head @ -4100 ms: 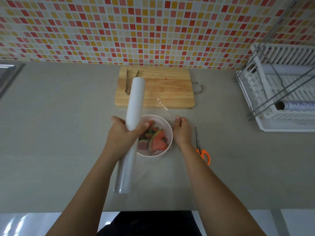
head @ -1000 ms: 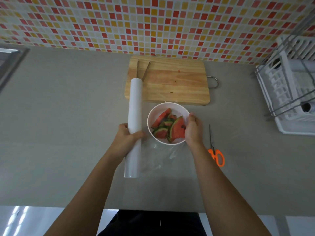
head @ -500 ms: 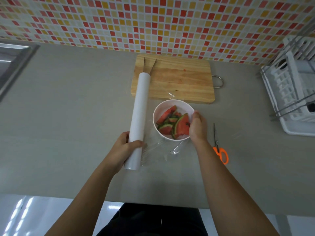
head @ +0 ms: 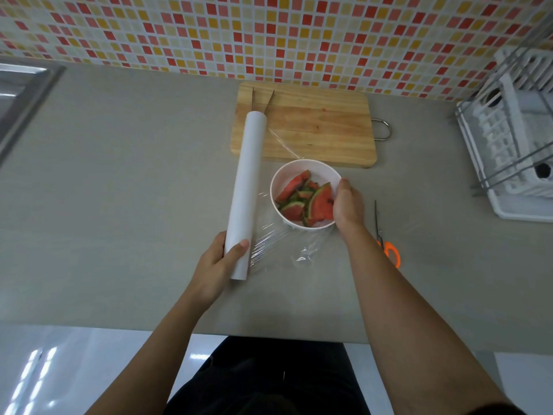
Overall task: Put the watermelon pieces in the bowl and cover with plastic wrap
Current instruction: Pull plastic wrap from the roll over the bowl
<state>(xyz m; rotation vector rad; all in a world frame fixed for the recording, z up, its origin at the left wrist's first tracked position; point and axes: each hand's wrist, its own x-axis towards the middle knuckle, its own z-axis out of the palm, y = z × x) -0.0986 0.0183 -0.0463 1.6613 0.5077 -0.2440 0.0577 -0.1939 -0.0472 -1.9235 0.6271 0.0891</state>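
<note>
Near the counter's middle, watermelon (head: pixel 321 205) fills the bowl (head: pixel 305 170), my right hand (head: pixel 347 205) gripping its rim; my left hand (head: pixel 217 263) grasps the roll (head: pixel 247 187), wrap (head: pixel 269 241) stretching between, open counter (head: pixel 119 175) leftward.

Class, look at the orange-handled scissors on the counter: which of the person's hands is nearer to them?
The right hand: it grips the bowl rim just left of the scissors. The left hand holds the roll, beyond the bowl.
</note>
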